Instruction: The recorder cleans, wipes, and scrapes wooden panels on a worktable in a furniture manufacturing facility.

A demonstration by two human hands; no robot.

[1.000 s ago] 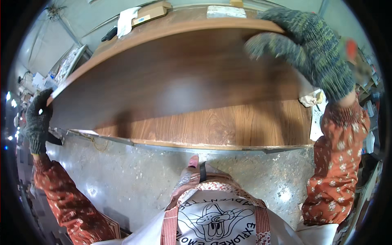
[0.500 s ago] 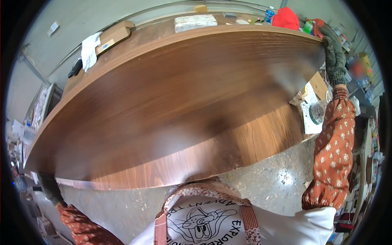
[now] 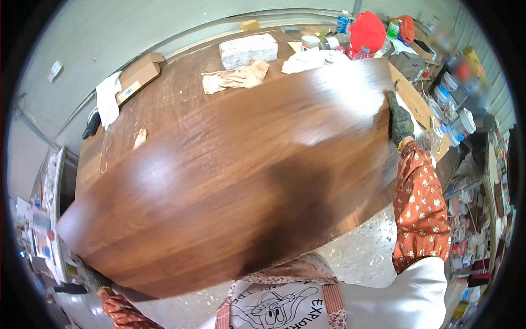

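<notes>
A large brown wood-grain board (image 3: 213, 170) stretches between my hands across the worktable, its surface blurred by motion and bearing glare and a dark shadow. My right hand (image 3: 401, 122), in a dark green-grey work glove, grips the board's right end. At the near left corner my left hand (image 3: 92, 276), gloved alike, holds the left end, with its fingers partly hidden by the board. Behind the board, a crumpled beige glove (image 3: 235, 78) lies on the brown tabletop (image 3: 189, 71).
A white wrapped block (image 3: 249, 50), a cardboard piece (image 3: 139, 77) and a white cloth (image 3: 108, 98) lie toward the back. At the far right stand a red bag (image 3: 367, 34), bottles and tins. White buckets (image 3: 462, 127) and cluttered shelves are to my right.
The raised far edge of the board has come down and nearer, so more of the tabletop and its items shows. My right hand has moved inward and lower; my left hand is slightly lower.
</notes>
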